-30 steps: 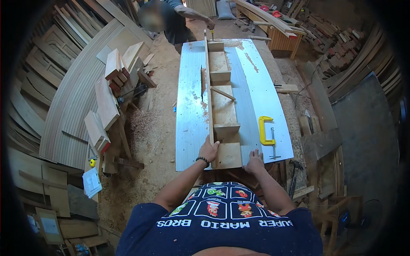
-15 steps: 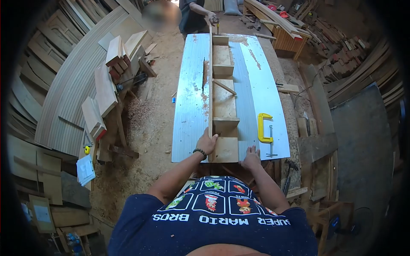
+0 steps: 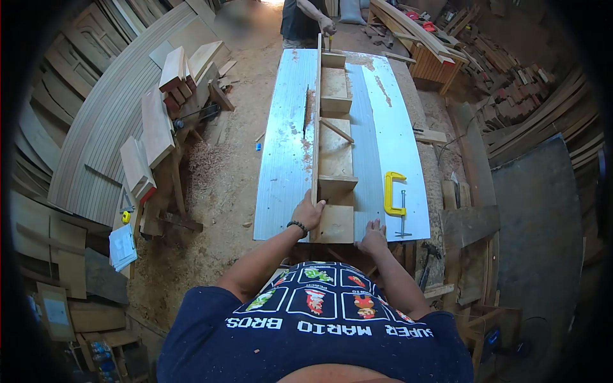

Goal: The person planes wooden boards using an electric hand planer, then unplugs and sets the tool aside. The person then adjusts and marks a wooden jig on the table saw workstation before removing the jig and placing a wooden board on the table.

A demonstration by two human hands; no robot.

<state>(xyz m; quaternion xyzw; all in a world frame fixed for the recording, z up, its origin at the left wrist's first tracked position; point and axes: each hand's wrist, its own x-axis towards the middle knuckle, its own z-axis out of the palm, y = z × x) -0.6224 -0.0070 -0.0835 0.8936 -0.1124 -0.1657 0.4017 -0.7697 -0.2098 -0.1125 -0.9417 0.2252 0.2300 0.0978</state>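
Observation:
A long wooden frame runs down the worktable, made of a tall upright board (image 3: 316, 140) with short crosspieces on its right side. My left hand (image 3: 308, 214), a beaded bracelet at its wrist, is closed over the near end of that board, thumb to the right. My right hand (image 3: 373, 238) lies at the table's near edge, fingers stretched forward, beside the flat near panel (image 3: 335, 225) of the frame. Whether it touches the panel I cannot tell. Right of it, a yellow G-clamp (image 3: 389, 195) lies on the table.
Across the white worktable (image 3: 402, 140), a co-worker's hand (image 3: 327, 27) is at the frame's far end with a yellow-handled tool (image 3: 330, 43). Stacked timber (image 3: 158, 127) stands on the left. A hammer (image 3: 430, 258) lies beyond the table's near right corner.
The view has shifted slightly. The co-worker at the far end has moved a little to the right. My two hands stay in nearly the same places.

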